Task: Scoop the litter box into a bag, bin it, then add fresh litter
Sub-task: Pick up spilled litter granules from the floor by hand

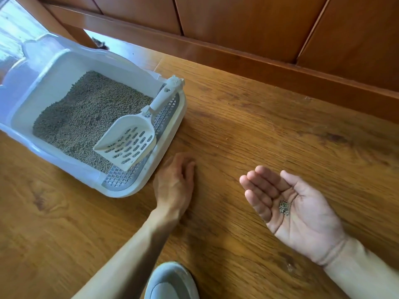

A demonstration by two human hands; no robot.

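Two hands are in play, and only one carries anything. Our right hand (pixel 295 203) is turned palm up with its fingers (pixel 262 186) loosely spread, cupping a small pinch of litter pellets (pixel 284 207) in the hollow of the palm. Our left hand (pixel 176 180) lies palm down on the wooden floor (pixel 269 130), fingers relaxed and flat, holding nothing, just beside the near corner of the litter box (pixel 170 145).

We see the litter box standing on the floor towards its left side, near the wooden wall panel (pixel 248 24). Inside, grey-brown litter (pixel 86 117) covers the pan. We judge it to be loose, dry and grainy, so it will pour and scatter easily; the few pellets in our palm would roll off if we tilted the hand.

We find the scoop (pixel 127 141) resting on the litter, its slotted bowl nearest us and its handle (pixel 162 98) leaning up against the box's right rim over the grey grid step (pixel 164 117). We take it for light, stiff plastic, and the handle is the natural place to grip. The box looks rigid but weighted by its fill, so we would lift it by opposite rims.

A grey shoe (pixel 170 281) shows at the floor's near edge. No bag is in sight.
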